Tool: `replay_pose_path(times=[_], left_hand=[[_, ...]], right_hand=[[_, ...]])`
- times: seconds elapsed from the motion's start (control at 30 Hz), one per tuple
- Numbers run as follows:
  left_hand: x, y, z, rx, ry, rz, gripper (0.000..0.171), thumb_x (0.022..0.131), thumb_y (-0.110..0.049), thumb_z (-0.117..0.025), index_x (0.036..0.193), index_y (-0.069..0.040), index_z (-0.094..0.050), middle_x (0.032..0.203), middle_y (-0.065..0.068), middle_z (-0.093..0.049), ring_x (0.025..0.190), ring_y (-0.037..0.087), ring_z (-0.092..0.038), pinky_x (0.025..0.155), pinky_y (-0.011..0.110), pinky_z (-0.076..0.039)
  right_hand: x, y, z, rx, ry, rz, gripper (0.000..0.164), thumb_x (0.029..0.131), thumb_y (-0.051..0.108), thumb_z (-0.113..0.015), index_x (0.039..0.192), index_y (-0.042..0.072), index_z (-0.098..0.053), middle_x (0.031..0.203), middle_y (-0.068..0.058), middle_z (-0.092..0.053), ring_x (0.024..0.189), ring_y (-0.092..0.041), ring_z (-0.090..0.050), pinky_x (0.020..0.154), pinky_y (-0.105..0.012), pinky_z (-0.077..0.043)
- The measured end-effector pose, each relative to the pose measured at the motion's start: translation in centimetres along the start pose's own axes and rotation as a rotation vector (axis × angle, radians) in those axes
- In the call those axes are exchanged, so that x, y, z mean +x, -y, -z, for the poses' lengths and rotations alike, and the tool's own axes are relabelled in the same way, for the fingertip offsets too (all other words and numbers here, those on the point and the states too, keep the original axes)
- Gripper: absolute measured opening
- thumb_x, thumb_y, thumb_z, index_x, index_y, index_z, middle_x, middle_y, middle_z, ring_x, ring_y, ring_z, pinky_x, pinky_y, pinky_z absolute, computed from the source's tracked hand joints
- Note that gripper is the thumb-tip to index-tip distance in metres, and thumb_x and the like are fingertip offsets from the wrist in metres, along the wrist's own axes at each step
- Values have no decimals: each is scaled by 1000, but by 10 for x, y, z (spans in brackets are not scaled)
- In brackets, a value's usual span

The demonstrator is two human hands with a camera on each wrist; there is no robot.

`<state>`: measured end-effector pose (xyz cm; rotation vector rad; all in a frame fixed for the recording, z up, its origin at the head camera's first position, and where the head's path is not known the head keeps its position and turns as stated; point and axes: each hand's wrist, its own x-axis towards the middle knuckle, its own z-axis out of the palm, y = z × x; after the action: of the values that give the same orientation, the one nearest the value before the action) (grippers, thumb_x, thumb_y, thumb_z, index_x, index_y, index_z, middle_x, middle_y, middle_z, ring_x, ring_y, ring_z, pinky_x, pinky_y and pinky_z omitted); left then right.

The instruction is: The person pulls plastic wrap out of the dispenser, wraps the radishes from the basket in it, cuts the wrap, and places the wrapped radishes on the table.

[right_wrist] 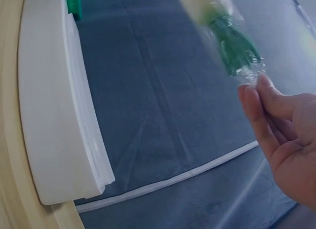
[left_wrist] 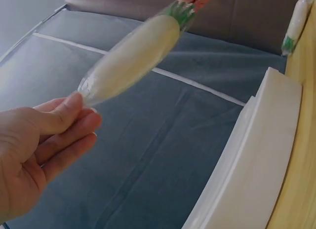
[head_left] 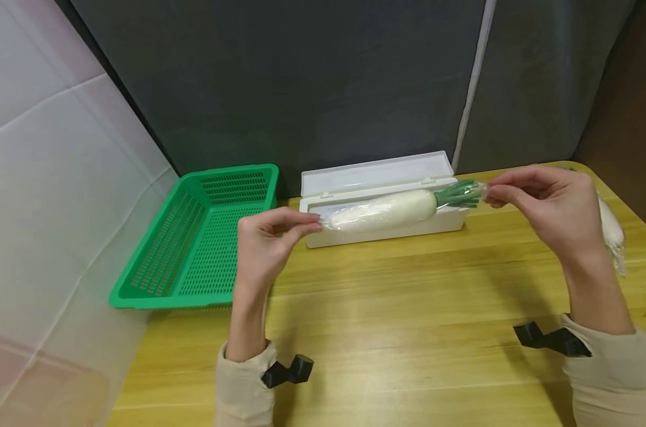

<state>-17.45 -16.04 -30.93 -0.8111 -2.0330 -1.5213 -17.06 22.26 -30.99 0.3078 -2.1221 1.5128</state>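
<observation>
A white radish [head_left: 387, 210] with green leaf stubs, wrapped in clear plastic film, is held up level between both hands. My left hand [head_left: 269, 240] pinches the twisted film at the root end between thumb and forefinger. At the leafy end, my right hand [head_left: 555, 207] pinches the gathered film; the right wrist view shows the green tops [right_wrist: 237, 49] just beyond those fingertips. Behind and below the radish stands a long white cling film box [head_left: 392, 231] with its lid [head_left: 376, 172] raised. The radish hides part of the box's inside.
A green perforated basket [head_left: 195, 302] stands on the left of the wooden table [head_left: 397, 332]. Another wrapped radish [head_left: 611, 225] lies at the right, partly behind my right hand. A dark cloth wall [head_left: 280, 77] rises behind the table, and a pale one [head_left: 61, 178] on the left.
</observation>
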Motion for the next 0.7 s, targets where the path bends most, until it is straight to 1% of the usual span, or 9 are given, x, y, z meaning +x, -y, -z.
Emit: replay_pose_path(times=[0.1, 0.17, 0.27, 0.33, 0.37, 0.47, 0.53, 0.6, 0.7], left_hand=[[-1, 1, 0, -7, 0, 34, 10, 81, 10, -78, 88, 3, -79, 86, 12, -76, 74, 17, -74, 56, 21, -49], [-1, 3, 0, -5, 0, 34, 10, 83, 9, -77, 90, 2, -79, 85, 12, -76, 65, 15, -71, 48, 19, -40], [-1, 7, -2, 5, 11, 11, 8, 87, 6, -74, 91, 1, -78, 82, 10, -76, 57, 14, -66, 41, 24, -21], [-1, 9, -5, 2, 26, 11, 7, 91, 6, -70, 92, 1, -75, 81, 10, -75, 57, 14, -66, 39, 26, -17], [-1, 10, -7, -7, 37, 16, 5, 92, 5, -69, 92, 2, -73, 81, 11, -75, 60, 15, -68, 39, 26, -20], [0, 10, -12, -95, 71, 59, 4, 96, 9, -61, 95, 6, -64, 86, 16, -74, 76, 21, -74, 48, 21, -47], [0, 8, -16, -177, 109, 90, 5, 98, 12, -56, 98, 7, -58, 93, 22, -72, 86, 23, -74, 61, 30, -59], [0, 7, -20, -274, 150, 120, 6, 98, 14, -52, 99, 8, -53, 99, 29, -68, 96, 25, -72, 69, 42, -61], [0, 6, -25, -387, 210, 163, 9, 99, 16, -49, 100, 7, -50, 106, 32, -66, 103, 24, -71, 72, 46, -60]], right_hand=[[0, 2, 1, -10, 2, -1, 18, 85, -7, -76, 103, -9, -74, 89, 0, -75, 75, -12, -71, 71, -17, -55], [1, 3, 0, -8, 1, 15, 20, 85, -8, -76, 104, -9, -74, 89, 1, -75, 75, -12, -71, 71, -17, -56], [2, 3, -2, 71, -3, 36, 18, 86, -10, -74, 103, -12, -73, 87, 0, -76, 72, -12, -71, 69, -18, -56], [2, 2, -4, 159, -5, 50, 15, 86, -11, -73, 101, -15, -72, 85, -3, -75, 69, -14, -69, 68, -18, -56], [2, 2, -5, 208, -3, 60, 13, 87, -11, -71, 99, -16, -71, 84, -5, -74, 68, -15, -68, 67, -18, -56], [1, 2, -7, 268, 20, 76, 11, 91, -10, -68, 100, -15, -69, 88, -7, -72, 65, -16, -65, 63, -17, -55], [0, 2, -8, 305, 59, 81, 11, 94, -9, -63, 104, -13, -65, 98, -8, -73, 64, -15, -66, 61, -19, -56], [0, 3, -9, 339, 104, 80, 10, 98, -7, -59, 107, -9, -60, 103, -9, -73, 64, -16, -69, 61, -21, -56], [1, 3, -10, 434, 153, 67, 8, 101, -5, -53, 109, -4, -54, 104, -13, -73, 67, -19, -73, 65, -25, -57]])
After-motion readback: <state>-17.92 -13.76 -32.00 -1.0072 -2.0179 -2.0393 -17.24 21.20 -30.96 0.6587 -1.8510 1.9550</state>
